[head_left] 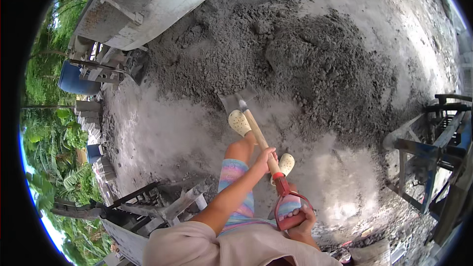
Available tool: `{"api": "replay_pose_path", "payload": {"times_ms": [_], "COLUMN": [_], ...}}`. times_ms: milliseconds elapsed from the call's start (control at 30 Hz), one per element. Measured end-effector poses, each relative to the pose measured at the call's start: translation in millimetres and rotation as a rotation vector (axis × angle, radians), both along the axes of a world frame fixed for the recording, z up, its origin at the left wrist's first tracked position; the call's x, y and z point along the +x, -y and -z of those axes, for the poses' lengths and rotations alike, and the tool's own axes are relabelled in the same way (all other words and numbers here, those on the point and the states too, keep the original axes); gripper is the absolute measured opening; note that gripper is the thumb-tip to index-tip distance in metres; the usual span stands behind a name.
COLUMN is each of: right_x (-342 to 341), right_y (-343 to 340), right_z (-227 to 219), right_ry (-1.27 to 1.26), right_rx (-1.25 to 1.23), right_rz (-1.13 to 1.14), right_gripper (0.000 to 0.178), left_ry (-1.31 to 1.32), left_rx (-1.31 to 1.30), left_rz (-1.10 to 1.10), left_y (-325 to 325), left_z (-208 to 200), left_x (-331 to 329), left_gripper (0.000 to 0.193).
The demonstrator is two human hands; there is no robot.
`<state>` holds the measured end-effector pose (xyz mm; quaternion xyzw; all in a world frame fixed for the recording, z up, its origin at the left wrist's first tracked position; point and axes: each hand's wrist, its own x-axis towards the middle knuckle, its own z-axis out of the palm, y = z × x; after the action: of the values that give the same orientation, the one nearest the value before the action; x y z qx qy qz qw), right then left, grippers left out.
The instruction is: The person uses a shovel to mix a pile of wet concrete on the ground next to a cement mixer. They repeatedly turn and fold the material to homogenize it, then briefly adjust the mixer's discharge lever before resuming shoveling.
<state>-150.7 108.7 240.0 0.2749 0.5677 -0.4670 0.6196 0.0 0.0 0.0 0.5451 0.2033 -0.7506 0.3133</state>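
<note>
A shovel [258,130] with a wooden shaft and a red D-shaped handle slants away from my body. Around the lower part of the shaft, just beyond the red collar, my left hand [267,160] is closed. My right hand [302,219] grips the crossbar of the red handle. The flat metal blade [237,99] rests at the near edge of a big heap of dark grey, crumbly mix [315,54]. Little or no material shows on the blade. Beside it is my left foot in a cream clog [239,122]; the other clog [285,165] stands further back, right of the shaft.
A large grey metal drum or hopper [157,5] overhangs the heap at the upper left. Blue-and-grey metal frames [423,152] stand at right, with dark machine parts [162,204] at lower left. A blue barrel [79,79] and stacked blocks [88,118] line the left edge. Dusty concrete floor [157,133] lies between.
</note>
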Motion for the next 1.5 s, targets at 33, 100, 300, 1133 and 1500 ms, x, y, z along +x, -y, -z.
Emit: {"api": "replay_pose_path", "payload": {"times_ms": [33, 100, 300, 1133, 1500], "right_x": [-2.2, -3.4, 24.4, 20.3, 37.7], "right_y": [-1.3, 17.9, 160.6, 97.3, -17.3], "right_z": [-4.6, -1.2, 69.3, 234.3, 344.9], "right_ry": [-0.023, -0.015, -0.023, -0.907, -0.79], "right_rx": [0.041, 0.082, -0.104, 0.88, 0.761], "right_rz": [0.024, 0.077, 0.002, 0.0, 0.13], "right_gripper": [0.02, 0.02, 0.012, 0.042, 0.047], "left_ry": [0.01, 0.043, 0.159, 0.2, 0.302], "left_rx": [0.027, 0.076, 0.009, 0.131, 0.222], "left_rz": [-0.007, 0.012, -0.049, 0.12, 0.323], "left_y": [-4.7, 7.7, 169.7, 280.1, 251.6], "left_z": [-3.2, -10.5, 64.4, 271.7, 300.5], "left_x": [-6.2, -11.1, 41.2, 144.8, 147.9], "left_gripper": [0.015, 0.013, 0.013, 0.026, 0.017]}}
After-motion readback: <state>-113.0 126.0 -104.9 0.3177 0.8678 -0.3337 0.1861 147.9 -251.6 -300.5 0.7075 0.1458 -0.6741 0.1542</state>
